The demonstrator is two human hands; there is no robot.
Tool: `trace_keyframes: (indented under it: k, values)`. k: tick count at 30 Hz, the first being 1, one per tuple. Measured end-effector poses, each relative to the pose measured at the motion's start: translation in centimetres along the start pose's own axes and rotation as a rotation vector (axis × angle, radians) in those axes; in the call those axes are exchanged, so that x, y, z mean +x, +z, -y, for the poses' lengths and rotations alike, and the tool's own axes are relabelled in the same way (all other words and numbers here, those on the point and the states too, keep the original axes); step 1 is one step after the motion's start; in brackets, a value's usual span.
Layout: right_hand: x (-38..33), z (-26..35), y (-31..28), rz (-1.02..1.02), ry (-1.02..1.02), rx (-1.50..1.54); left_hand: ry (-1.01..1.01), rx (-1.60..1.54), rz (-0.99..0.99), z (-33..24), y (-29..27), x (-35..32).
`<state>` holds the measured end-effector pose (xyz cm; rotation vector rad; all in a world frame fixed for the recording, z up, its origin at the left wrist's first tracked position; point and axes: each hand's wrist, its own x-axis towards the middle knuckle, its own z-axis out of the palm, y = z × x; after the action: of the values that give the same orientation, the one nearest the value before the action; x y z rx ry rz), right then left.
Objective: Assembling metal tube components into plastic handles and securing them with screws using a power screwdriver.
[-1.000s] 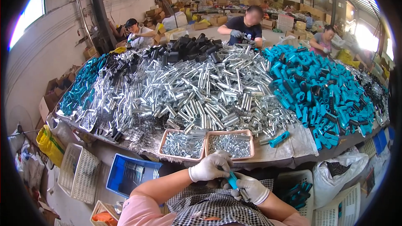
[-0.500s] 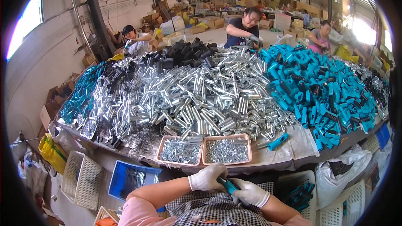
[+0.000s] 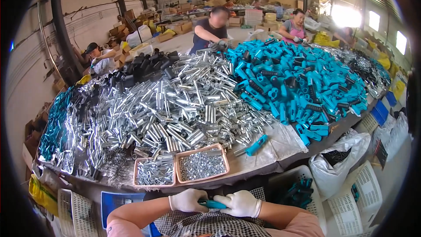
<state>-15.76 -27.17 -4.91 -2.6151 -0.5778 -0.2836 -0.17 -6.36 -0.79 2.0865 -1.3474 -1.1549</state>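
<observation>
I see a teal handle (image 3: 213, 204) held low at the near edge, close to the body, between both gloved hands. My left hand (image 3: 188, 200) is curled around its left end; my right hand (image 3: 240, 203) closes over its right end, forearms bent inward. Just beyond, on the bench (image 3: 280, 160), sit two shallow trays (image 3: 180, 169) of small metal parts, before a heap of steel tubes (image 3: 175, 109) and teal handles (image 3: 302, 83) to the far right.

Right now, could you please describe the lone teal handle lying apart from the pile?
Start at the long table. Near its front edge, right of the two shallow trays, one teal handle lies alone on pale sheeting, a metal tube already fitted in its end.
</observation>
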Motion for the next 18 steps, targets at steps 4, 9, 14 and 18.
trace_keyframes:
  k: [4,9,14,18]
  values:
    - [-0.4,-0.5,0.2,0.187,0.155,0.239,0.026,0.096,0.009,-1.6,-0.7,1.0]
    - [1.1,-1.9,1.3,0.155,0.132,0.915,0.141,0.324,-0.170,-2.3,-2.4,1.2]
    - [1.3,-2.6,-0.5,-0.017,0.464,1.770,0.015,0.198,-0.690,-2.5,-6.1,1.7]
    - [1.4,-4.0,0.9,-0.139,0.541,2.110,-0.038,0.185,-0.713,-0.5,-9.0,1.7]
